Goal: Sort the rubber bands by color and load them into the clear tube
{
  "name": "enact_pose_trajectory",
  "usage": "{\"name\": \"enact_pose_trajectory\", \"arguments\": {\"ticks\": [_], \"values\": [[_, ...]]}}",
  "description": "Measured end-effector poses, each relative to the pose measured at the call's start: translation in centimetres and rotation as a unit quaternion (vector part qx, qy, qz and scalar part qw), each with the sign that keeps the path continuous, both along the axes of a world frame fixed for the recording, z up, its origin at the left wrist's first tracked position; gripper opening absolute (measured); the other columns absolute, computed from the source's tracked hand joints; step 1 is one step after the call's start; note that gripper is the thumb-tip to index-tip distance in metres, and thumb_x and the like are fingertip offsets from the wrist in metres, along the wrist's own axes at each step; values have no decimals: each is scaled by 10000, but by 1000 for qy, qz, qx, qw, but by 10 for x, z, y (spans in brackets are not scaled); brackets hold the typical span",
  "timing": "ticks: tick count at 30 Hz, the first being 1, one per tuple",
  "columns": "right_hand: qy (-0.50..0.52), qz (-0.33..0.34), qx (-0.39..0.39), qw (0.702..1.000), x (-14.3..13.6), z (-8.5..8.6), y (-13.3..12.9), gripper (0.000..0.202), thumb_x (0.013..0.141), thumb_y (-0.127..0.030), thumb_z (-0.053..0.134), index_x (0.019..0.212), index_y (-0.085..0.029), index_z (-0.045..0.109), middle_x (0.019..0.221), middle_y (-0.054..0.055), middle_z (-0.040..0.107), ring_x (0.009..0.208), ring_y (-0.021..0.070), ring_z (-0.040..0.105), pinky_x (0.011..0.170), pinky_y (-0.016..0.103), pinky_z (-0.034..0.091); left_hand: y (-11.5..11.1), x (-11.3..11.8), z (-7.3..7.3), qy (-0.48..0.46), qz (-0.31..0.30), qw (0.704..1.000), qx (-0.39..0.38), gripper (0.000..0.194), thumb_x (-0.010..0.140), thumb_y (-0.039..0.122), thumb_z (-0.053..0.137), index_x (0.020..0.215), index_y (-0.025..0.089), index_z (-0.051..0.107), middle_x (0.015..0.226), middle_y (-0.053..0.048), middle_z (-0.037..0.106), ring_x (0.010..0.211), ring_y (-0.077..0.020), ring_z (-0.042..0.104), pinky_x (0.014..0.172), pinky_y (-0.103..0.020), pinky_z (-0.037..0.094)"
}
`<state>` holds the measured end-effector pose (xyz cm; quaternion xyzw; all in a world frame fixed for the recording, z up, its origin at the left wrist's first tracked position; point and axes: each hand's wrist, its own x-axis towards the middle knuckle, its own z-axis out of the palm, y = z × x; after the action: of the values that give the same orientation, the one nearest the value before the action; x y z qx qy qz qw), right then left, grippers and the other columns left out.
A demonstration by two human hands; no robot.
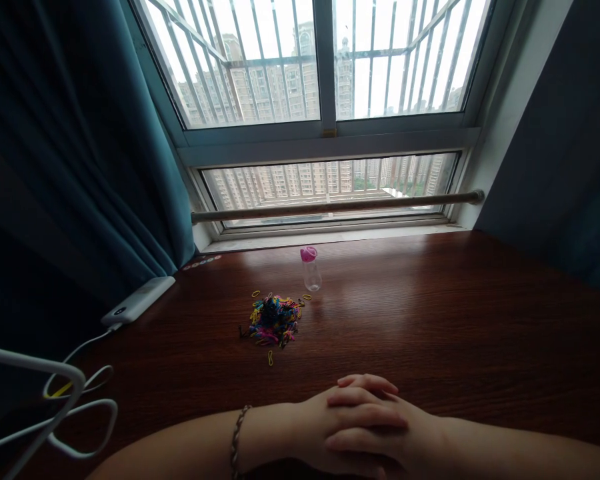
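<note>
My left hand (320, 427), with a braided bracelet (237, 440) round its wrist, meets my right hand (410, 427) at the table's near edge. The fingers of the two hands lap over each other, closed together, and some are hidden underneath. Beyond them lies a heap of small multicoloured loops (276, 320), black, blue, pink and yellow, apart from both hands. One yellow loop (271, 358) lies by itself on the near side; a few more lie around the heap. Behind it stands a small clear plastic bottle (313, 277) with a pink lid (309, 254), upright.
The dark wooden table (430, 320) reaches to a barred window (325, 127) with a metal rail (340, 208). On the left, a white power bank (140, 300) with a cable (90, 340) lies by a blue curtain (145, 167). A thick white tube (30, 360) bends in from the left edge.
</note>
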<state>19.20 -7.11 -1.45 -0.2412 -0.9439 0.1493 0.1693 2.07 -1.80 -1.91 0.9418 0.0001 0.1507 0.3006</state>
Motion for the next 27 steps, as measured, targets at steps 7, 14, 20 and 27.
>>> {"name": "enact_pose_trajectory", "arguments": {"ticks": [7,14,20,27], "values": [[-12,-3,-4,1000,0,-1,0,496,796,-284,481,1276,-318,361,1383,20,244,1270,220,175,1011,395,265,2,1,-2,-24,-17,1000,7,597,737,395,575,1247,248,303,1242,-59,401,1225,-203,297,1012,-346,304],[-11,-2,-7,1000,1,-2,1,505,786,-276,492,1274,-314,367,1389,20,232,1267,231,175,1015,415,250,1,0,-2,-6,-8,1000,11,599,740,400,574,1251,265,293,1281,-47,353,1221,-199,305,1009,-340,307],[-4,-1,-7,1000,1,-3,1,504,795,-290,484,1280,-318,354,1390,15,222,1271,224,153,1022,402,238,1,0,-2,-11,-5,1000,8,583,739,383,579,1242,260,311,1287,-45,346,1221,-190,305,1008,-317,313],[-3,-2,2,1000,1,-3,-1,452,822,-285,441,1268,-313,372,1379,21,257,1271,198,179,1029,384,235,0,-1,-3,8,9,1000,18,558,750,421,554,1233,254,331,1279,-37,360,1219,-196,313,1011,-306,313]]}}
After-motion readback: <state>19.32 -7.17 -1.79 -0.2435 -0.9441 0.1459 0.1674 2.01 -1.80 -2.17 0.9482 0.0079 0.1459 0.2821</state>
